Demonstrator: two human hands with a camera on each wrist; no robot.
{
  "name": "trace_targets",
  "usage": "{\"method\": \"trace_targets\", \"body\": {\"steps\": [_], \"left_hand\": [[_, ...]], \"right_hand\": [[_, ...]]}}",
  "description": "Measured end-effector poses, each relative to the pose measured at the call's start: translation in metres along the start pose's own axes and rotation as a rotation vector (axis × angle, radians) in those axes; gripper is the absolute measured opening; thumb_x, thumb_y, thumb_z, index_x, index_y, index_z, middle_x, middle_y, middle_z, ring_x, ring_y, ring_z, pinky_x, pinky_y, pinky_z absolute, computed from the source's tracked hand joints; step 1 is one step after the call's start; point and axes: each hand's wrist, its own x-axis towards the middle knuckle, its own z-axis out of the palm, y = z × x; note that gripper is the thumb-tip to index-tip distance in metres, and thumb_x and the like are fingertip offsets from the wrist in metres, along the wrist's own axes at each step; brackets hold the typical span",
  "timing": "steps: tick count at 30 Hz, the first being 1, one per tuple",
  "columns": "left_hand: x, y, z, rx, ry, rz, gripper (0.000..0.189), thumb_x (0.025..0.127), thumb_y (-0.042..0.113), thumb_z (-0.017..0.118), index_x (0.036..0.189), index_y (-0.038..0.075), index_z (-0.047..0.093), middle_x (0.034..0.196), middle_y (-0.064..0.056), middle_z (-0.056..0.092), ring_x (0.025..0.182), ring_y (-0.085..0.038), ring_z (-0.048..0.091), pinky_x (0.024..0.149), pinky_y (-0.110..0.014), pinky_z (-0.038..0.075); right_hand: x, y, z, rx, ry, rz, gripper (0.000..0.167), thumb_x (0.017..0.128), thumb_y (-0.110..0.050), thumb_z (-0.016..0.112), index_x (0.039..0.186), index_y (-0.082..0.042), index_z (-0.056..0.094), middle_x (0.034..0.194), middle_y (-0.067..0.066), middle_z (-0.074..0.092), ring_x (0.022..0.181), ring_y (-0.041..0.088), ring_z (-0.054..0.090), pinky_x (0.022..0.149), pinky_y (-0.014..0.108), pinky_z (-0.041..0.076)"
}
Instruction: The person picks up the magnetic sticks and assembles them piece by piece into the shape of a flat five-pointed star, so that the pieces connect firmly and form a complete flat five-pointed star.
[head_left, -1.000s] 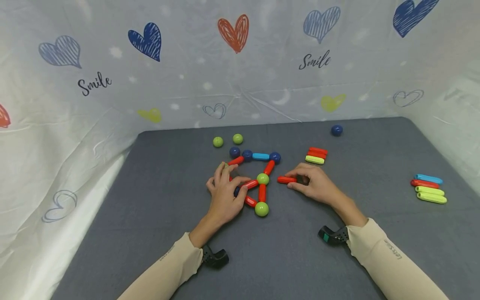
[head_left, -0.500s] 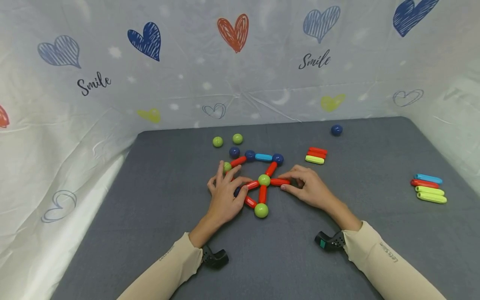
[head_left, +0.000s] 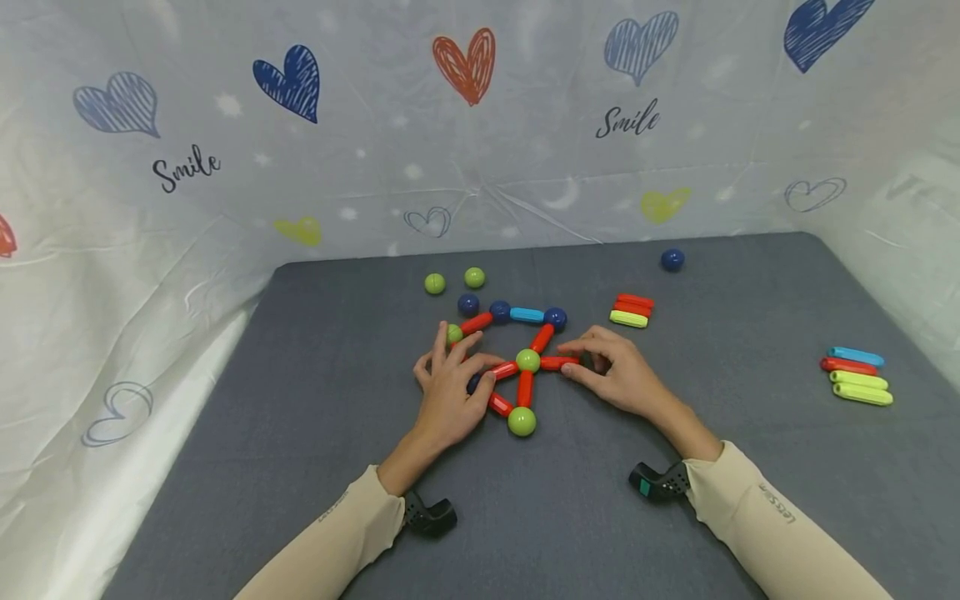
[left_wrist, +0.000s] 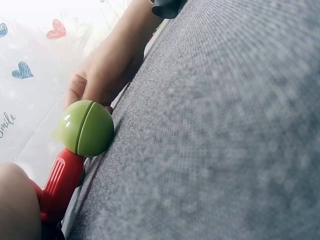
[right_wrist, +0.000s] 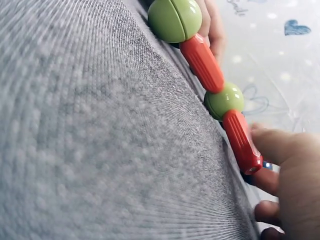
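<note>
In the head view my right hand (head_left: 618,372) pinches the outer end of a red magnetic rod (head_left: 555,363) between thumb and fingers. The rod's other end meets a green ball (head_left: 528,360) that joins several red rods. Across the left side of this ball-and-rod frame lies my left hand (head_left: 452,387), its thumb and index finger on either side of a partly hidden dark blue ball (head_left: 473,383). A larger-looking green ball (left_wrist: 87,128) at the frame's near corner shows in the left wrist view, joined to a red rod (left_wrist: 61,185).
Two loose green balls (head_left: 434,283) and a dark blue ball (head_left: 468,304) lie behind the frame. Short red and yellow rods (head_left: 632,310) sit to the right, with longer rods (head_left: 858,377) farther right. Another blue ball (head_left: 672,260) is near the back edge.
My right hand has moved left, bringing the red rod against the middle green ball. The frame's far part shifted slightly right. The left hand stays nearly in place.
</note>
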Motion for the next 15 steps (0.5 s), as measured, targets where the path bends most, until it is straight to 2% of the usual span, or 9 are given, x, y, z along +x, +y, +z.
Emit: {"method": "trace_targets", "body": {"steps": [2,4,8,11,15], "left_hand": [[0.000,0.000,0.000,-0.005,0.007,0.002,0.025,0.097,0.023,0.055,0.108,0.022,0.078,0.150,-0.010,0.054,0.157,-0.044,0.007,0.109,-0.072,0.008],[0.000,0.000,0.000,-0.006,0.011,0.002,0.025,0.096,0.022,0.055,0.107,0.021,0.078,0.149,-0.010,0.055,0.157,-0.044,0.008,0.108,-0.072,0.008],[0.001,0.000,0.000,0.001,0.013,0.002,0.024,0.095,0.022,0.057,0.106,0.022,0.078,0.148,-0.010,0.056,0.157,-0.044,0.009,0.108,-0.072,0.008],[0.001,0.000,0.000,0.006,0.012,0.001,0.024,0.095,0.022,0.057,0.106,0.022,0.078,0.147,-0.010,0.057,0.157,-0.043,0.009,0.108,-0.072,0.008],[0.001,0.000,0.001,0.008,0.012,0.002,0.023,0.095,0.022,0.057,0.106,0.022,0.078,0.147,-0.010,0.057,0.157,-0.043,0.009,0.108,-0.073,0.007]], "right_hand": [[0.001,0.001,-0.001,-0.027,0.072,0.016,0.024,0.089,-0.013,0.079,0.113,-0.011,0.078,0.089,0.001,0.062,0.069,0.010,0.046,0.062,0.024,0.038],[0.002,0.003,-0.003,-0.094,0.179,0.049,0.022,0.088,-0.011,0.079,0.111,-0.008,0.078,0.092,0.006,0.064,0.075,0.016,0.049,0.071,0.028,0.038],[0.002,0.007,-0.007,-0.246,0.382,0.187,0.026,0.088,-0.007,0.077,0.113,-0.002,0.075,0.105,0.019,0.063,0.091,0.034,0.048,0.083,0.048,0.031],[0.001,0.008,-0.011,-0.300,0.435,0.303,0.033,0.088,-0.008,0.075,0.119,0.001,0.071,0.117,0.026,0.057,0.105,0.045,0.042,0.087,0.059,0.023],[-0.001,0.008,-0.013,-0.334,0.441,0.368,0.033,0.090,-0.007,0.072,0.121,0.003,0.069,0.120,0.028,0.055,0.110,0.049,0.039,0.089,0.062,0.020]]}}
